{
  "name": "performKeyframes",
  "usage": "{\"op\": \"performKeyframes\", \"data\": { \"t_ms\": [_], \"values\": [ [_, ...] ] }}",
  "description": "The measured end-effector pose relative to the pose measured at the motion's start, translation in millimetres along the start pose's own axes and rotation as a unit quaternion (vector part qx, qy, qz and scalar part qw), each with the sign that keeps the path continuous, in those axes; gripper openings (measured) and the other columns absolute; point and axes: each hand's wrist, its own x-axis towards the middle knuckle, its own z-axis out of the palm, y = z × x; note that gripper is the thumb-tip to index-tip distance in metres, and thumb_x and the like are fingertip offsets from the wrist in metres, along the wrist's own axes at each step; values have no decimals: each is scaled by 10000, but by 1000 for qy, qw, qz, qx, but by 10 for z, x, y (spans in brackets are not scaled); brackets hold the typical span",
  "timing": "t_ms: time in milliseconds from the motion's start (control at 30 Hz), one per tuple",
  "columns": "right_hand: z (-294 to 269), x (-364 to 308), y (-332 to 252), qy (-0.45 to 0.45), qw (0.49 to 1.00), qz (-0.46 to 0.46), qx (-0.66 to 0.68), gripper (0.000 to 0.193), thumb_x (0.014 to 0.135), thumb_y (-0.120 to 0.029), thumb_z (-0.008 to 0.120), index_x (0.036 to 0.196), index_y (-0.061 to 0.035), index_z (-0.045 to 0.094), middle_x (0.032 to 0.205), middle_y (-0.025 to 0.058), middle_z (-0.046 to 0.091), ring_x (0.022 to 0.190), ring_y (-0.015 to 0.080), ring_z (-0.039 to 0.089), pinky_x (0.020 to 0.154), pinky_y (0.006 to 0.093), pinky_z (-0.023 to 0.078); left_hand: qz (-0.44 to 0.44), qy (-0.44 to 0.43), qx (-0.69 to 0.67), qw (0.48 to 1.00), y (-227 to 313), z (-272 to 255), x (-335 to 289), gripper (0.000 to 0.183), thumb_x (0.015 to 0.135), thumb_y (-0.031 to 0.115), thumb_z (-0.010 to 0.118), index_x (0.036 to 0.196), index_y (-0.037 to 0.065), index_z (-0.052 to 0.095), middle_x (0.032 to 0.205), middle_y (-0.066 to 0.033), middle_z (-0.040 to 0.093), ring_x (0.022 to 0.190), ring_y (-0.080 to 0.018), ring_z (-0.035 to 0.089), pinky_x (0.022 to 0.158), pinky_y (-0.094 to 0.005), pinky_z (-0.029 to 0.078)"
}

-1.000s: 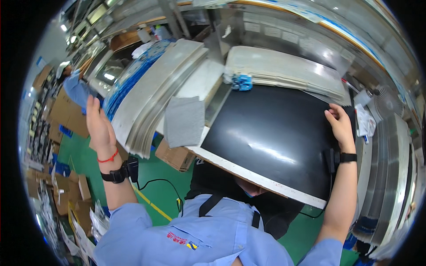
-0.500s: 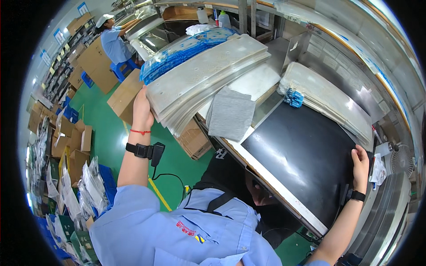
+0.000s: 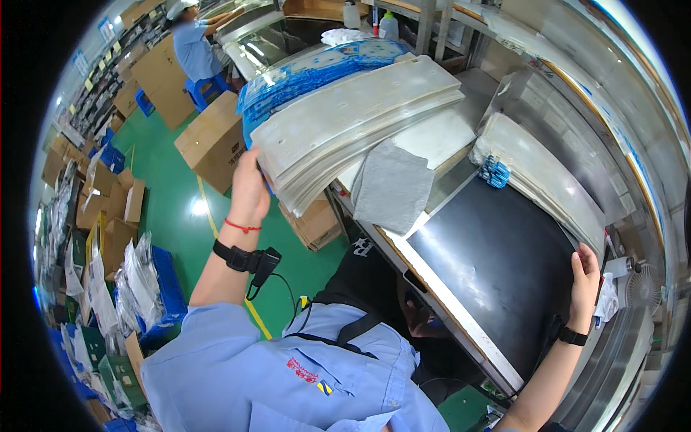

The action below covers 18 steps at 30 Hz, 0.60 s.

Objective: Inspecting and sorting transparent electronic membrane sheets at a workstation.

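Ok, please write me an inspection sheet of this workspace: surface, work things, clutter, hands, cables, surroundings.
Surface: workbench, mostly covered.
Work things: large black panel lying flat; stack of pale curved sheets with blue-printed film behind it.
Clutter: grey cloth; small blue item; second sheet pile.
Hands: left hand on the stack's edge; right hand on the panel's right edge.
Cables: black lead from left wrist device.
Surroundings: green floor, cardboard boxes, another person working.

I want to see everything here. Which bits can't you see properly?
Head view only:
- Left hand: fingertips hidden behind the stack of pale curved plastic sheets.
- Large flat black panel: near corner hidden by the person's blue sleeve.
- Small blue clips: too small to tell.
- Right hand: grip unclear.
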Motion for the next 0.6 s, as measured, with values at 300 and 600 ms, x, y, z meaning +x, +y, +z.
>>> {"op": "performKeyframes", "data": {
  "t_ms": [300, 600],
  "values": [
    [512, -192, -598, -91, 995, -46, 1, 330, 818, -120, 592, 1127, -20, 536, 1057, 40, 535, 976, 138, 474, 839, 261, 375, 19, 22, 4, 1000, 19, 146, -122, 364, 901, 225, 408, 1179, -2, 467, 1191, -82, 511, 1090, -207, 479, 940, -335, 356],
    [1131, -490, -1317, -170, 970, -154, -80, 350, 744, -130, 623, 1078, -46, 558, 1056, 57, 533, 959, 167, 490, 825, 280, 371, 38, -91, -74, 992, 522, 453, -183, 281, 888, 181, 473, 1111, 10, 484, 1111, -95, 537, 1054, -207, 509, 908, -353, 402]
  ]
}}
